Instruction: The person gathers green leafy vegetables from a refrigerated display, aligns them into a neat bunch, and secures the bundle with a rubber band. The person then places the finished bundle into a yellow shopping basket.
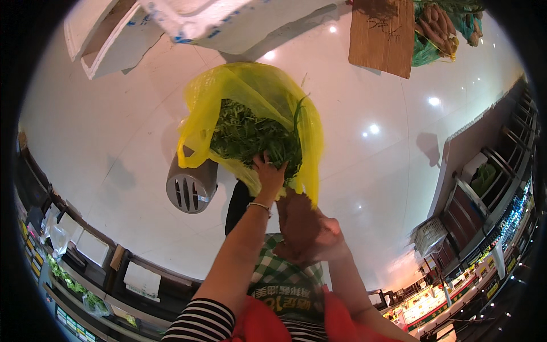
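Observation:
A large yellow plastic bag [252, 81] stands wide open before me, with a heap of green leafy trimmings [250, 132] inside. My left hand [271, 171] reaches over the bag's near edge, fingers spread and touching the greens. Close to my body, my right hand [329, 235] grips a reddish-brown cloth [301, 222], slightly blurred. The cloth hangs by the near right side of the bag. Below it shows my green-and-white checked apron [267, 256]. Left of the bag, a grey-brown plastic stool or bin [190, 188] with a slotted round end touches or nearly touches the yellow plastic.
White foam boxes [239, 25] lie at the top left. A cardboard piece [380, 38] is beside bagged sweet potatoes or similar roots [438, 30] at the top right. Shelving with vegetables [77, 286] runs along the lower left; a display rack with a basket [429, 235] is at right.

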`<state>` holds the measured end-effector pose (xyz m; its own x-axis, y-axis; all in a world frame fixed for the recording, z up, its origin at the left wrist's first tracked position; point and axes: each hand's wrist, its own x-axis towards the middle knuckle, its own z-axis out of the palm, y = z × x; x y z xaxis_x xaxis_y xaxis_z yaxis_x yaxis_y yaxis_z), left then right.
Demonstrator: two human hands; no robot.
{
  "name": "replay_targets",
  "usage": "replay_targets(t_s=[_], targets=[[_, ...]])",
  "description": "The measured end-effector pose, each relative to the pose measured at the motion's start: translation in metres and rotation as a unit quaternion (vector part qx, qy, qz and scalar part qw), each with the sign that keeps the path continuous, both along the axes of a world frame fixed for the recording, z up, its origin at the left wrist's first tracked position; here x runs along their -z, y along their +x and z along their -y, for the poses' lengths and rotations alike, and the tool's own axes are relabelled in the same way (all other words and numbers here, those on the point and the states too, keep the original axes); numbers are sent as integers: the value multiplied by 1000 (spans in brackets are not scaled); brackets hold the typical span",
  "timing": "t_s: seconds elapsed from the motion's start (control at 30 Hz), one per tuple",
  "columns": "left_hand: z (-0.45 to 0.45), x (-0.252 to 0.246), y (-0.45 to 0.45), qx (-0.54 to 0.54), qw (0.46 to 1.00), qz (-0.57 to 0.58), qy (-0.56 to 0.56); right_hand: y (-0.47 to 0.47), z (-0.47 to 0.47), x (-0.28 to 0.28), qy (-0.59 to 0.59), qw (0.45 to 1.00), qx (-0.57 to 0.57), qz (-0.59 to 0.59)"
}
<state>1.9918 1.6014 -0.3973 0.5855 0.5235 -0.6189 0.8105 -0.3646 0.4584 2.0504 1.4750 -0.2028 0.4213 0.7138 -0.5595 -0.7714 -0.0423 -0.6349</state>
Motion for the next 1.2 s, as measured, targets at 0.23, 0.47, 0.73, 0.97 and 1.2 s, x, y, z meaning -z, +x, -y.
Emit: replay_targets(t_s=[0.23,0.47,0.73,0.97,1.2], targets=[[-6,20,60,351,920,-115,-130,29,-40,-13,69,989,-61,116],[-18,32,80,313,836,-105,-438,28,-37,-16,5,976,-119,181],[-115,-60,1,250,944,85,-196,31,-46,-79,-182,957,-94,205],[-160,-286,-47,8,830,219,-513,41,-110,-206,-107,980,-144,84],[-136,-390,-98,-158,857,330,-363,47,-154,-219,23,979,-186,79]])
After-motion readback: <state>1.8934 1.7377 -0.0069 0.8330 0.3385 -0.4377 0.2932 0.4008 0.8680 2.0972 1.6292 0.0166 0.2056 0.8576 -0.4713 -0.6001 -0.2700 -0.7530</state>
